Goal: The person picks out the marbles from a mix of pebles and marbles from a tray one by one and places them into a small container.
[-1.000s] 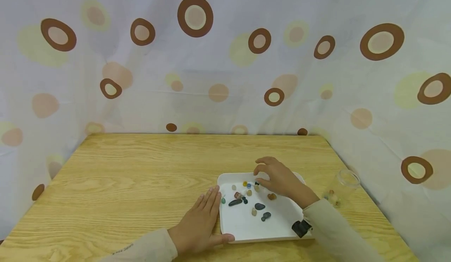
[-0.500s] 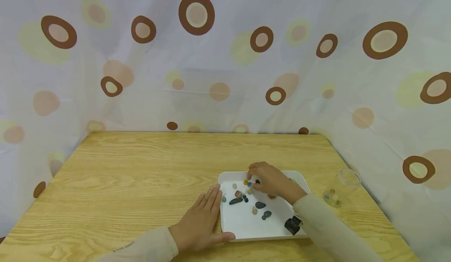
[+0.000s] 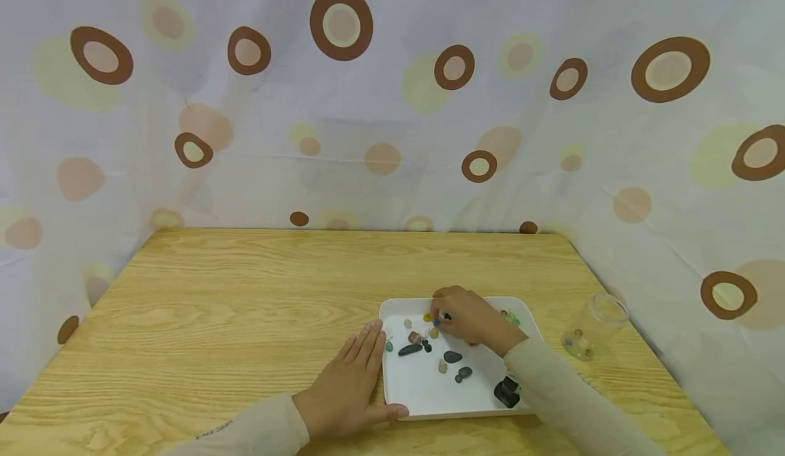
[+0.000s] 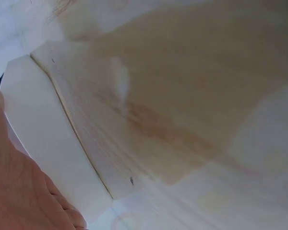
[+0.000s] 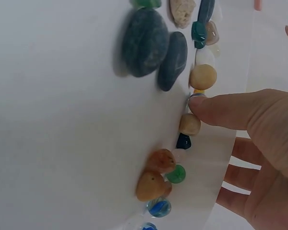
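Note:
A white tray (image 3: 423, 394) holds scattered pebbles and glass marbles. My left hand (image 3: 346, 388) lies along its left side with straight fingers, the thumb at the front rim; the left wrist view shows its palm edge (image 4: 24, 191) beside the tray wall (image 4: 48, 124). Over the far part of the tray, my right hand (image 3: 469, 316) pinches a small blue marble (image 3: 437, 322). In the right wrist view the thumb (image 5: 221, 109) covers most of this marble, and the index fingertip is hidden. Tan pebbles (image 5: 203, 76) and a dark stone (image 5: 184, 141) lie close by.
A clear jar (image 3: 604, 323) with several small stones in its bottom stands right of the tray on the wooden table (image 3: 245, 306). Dark pebbles (image 3: 409, 350) lie mid-tray, and green marbles (image 3: 512, 317) sit toward its far right. A patterned cloth (image 3: 380, 101) hangs behind.
My right hand has moved left and down toward the tray, its spread fingers coming together at the blue marble. The left hand stays in place.

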Demonstrator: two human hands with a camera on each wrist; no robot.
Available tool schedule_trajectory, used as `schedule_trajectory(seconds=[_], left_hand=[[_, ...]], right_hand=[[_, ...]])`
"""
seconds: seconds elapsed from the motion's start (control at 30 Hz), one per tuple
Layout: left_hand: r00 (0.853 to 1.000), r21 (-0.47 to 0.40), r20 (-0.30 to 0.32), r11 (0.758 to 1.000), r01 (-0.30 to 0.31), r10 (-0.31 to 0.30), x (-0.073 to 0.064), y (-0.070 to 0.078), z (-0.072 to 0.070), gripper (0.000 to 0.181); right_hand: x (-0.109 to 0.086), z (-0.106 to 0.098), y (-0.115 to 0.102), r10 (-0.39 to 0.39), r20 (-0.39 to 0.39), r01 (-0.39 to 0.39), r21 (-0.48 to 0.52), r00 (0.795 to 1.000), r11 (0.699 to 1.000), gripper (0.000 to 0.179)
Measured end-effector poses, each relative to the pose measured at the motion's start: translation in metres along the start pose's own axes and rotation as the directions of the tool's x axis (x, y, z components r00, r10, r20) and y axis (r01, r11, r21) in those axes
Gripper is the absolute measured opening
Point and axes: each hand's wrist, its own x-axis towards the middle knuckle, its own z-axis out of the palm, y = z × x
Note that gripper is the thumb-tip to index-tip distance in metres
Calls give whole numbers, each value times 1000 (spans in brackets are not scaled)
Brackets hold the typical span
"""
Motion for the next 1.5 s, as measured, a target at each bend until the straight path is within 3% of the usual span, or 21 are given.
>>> schedule_trajectory(seconds=[0.33,0.57,0.73,1.13,1.5], left_hand=[[1000,4,3,1000,3,-3,-1,0,0,106],[1000,8,-3,1000,18,-18,0,0,2,107],[1000,2,5,1000,27,-27,-1,0,4,108],[1000,-5,-6,1000,18,-18,-1,0,2,107],[1000,0,7,1000,7,-7,0,1,-1,108]], right_hand=[[-1,0,-1,-12,-8,11,-32,1000,999,7],[-7,-20,1,-12,-42,13,2,999,1000,8],[-20,-38,12,-14,-113,15,11,993,1000,11],[-77,-79,52,57,-301,-49,33,952,998,11],[-138,-92,98,169,-431,-161,55,886,985,14]])
